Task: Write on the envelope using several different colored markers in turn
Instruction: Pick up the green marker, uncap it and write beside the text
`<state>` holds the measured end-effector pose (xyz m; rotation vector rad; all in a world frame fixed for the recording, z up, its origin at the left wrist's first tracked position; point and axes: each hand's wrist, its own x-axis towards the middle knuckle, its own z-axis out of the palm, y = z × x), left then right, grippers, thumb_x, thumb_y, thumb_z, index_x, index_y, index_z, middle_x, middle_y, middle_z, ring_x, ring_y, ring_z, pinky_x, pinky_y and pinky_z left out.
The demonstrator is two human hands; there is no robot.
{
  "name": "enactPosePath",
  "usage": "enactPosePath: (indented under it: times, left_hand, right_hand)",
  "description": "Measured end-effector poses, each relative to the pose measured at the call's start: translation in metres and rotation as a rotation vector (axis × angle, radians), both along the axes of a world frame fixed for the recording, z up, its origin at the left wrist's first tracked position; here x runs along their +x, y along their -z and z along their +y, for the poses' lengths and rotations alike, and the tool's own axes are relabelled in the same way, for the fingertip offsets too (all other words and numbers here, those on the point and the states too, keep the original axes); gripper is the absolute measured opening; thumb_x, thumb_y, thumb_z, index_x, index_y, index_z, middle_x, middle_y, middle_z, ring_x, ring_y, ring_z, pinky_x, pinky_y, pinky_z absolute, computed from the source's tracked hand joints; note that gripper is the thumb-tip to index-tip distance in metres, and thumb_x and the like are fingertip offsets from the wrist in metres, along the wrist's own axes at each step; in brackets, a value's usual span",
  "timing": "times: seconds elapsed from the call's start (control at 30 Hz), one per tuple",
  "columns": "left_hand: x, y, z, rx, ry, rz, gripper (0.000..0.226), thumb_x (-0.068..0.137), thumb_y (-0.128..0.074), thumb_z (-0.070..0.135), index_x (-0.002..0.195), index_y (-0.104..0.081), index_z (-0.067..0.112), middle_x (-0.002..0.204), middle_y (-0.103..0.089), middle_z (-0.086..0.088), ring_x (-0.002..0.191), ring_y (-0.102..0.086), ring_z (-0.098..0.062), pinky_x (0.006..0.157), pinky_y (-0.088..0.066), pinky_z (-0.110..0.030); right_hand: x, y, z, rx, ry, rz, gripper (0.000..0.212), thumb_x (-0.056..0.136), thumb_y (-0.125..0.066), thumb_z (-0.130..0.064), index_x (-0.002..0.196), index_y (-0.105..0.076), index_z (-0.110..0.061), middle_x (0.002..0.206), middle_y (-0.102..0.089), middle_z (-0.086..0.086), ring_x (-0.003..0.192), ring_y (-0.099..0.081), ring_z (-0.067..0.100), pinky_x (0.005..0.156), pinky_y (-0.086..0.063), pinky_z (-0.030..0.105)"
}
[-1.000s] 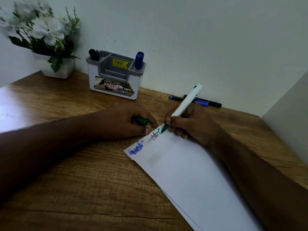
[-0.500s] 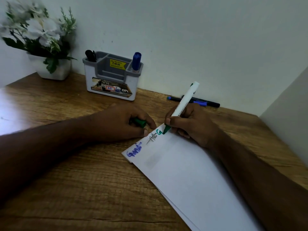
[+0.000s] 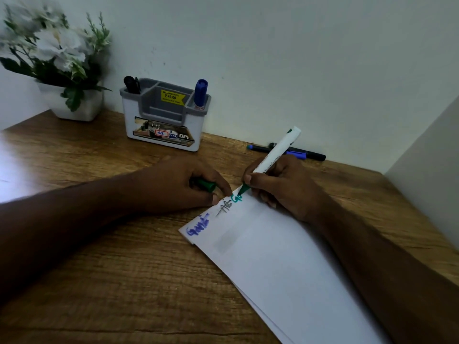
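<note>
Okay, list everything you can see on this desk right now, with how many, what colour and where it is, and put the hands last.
Envelope: one, white, lower centre, with blue, grey and green writing along its top edge.
Green marker: one, white barrel, green tip on the envelope.
Green cap: one, in the left hand.
Desk organiser: one, white and grey, against the wall.
Blue marker: one, standing in the organiser's right slot.
Black item: one, in the organiser's left slot; cannot tell what.
Pens: two, black and blue, lying by the wall.
Flower pot: one, white, white flowers, far left corner.
Desk: one, brown wood.
Left hand: holds the cap beside the envelope.
Right hand: writing with the green marker.
</note>
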<state>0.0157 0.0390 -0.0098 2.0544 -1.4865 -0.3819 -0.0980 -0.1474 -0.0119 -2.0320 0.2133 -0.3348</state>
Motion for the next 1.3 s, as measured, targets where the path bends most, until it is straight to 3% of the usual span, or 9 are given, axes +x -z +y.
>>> enactPosePath:
  times: [0.17, 0.37, 1.0, 1.2, 1.3]
  left_hand:
    - [0.001, 0.001, 0.002, -0.004, -0.004, 0.004, 0.026, 0.082, -0.067, 0.032, 0.101, -0.065, 0.050, 0.092, -0.059, 0.034, 0.094, -0.053, 0.013, 0.064, -0.043, -0.003]
    - [0.002, 0.002, 0.000, 0.003, -0.002, 0.019, 0.026, 0.082, -0.067, 0.030, 0.097, -0.064, 0.052, 0.102, -0.062, 0.028, 0.098, -0.056, 0.004, 0.074, -0.043, -0.009]
    - [0.004, 0.005, 0.000, -0.015, -0.007, 0.020, 0.024, 0.081, -0.068, 0.031, 0.087, -0.063, 0.053, 0.098, -0.062, 0.027, 0.095, -0.056, 0.007, 0.071, -0.043, -0.008]
    - [0.003, 0.004, 0.000, -0.019, -0.006, 0.009, 0.025, 0.081, -0.069, 0.030, 0.085, -0.063, 0.054, 0.094, -0.062, 0.029, 0.094, -0.056, 0.010, 0.068, -0.042, -0.006]
    - [0.004, 0.004, 0.000, -0.017, -0.009, 0.008, 0.026, 0.081, -0.069, 0.030, 0.085, -0.063, 0.055, 0.096, -0.062, 0.029, 0.094, -0.056, 0.009, 0.068, -0.043, -0.005]
  right_hand:
    - [0.002, 0.000, 0.001, -0.013, 0.048, -0.014, 0.015, 0.085, -0.067, -0.008, 0.081, -0.067, 0.006, 0.049, -0.058, 0.005, 0.034, -0.046, 0.011, 0.036, -0.039, 0.022]
    - [0.002, -0.001, 0.000, 0.035, 0.042, -0.006, 0.015, 0.085, -0.065, -0.004, 0.083, -0.065, 0.011, 0.049, -0.057, 0.005, 0.036, -0.049, 0.012, 0.036, -0.043, 0.023]
    - [0.006, 0.002, -0.004, 0.077, 0.119, -0.011, 0.014, 0.084, -0.066, -0.004, 0.086, -0.062, 0.010, 0.044, -0.054, -0.005, 0.037, -0.053, 0.008, 0.039, -0.051, 0.026]
    - [-0.001, 0.000, 0.006, -0.045, -0.019, 0.006, 0.009, 0.083, -0.070, -0.008, 0.081, -0.071, 0.001, 0.062, -0.066, 0.016, 0.045, -0.052, 0.017, 0.037, -0.042, 0.023]
    - [0.002, 0.001, 0.002, -0.033, 0.070, -0.009, 0.013, 0.082, -0.070, -0.010, 0.078, -0.067, 0.002, 0.056, -0.062, 0.011, 0.040, -0.052, 0.016, 0.039, -0.044, 0.025]
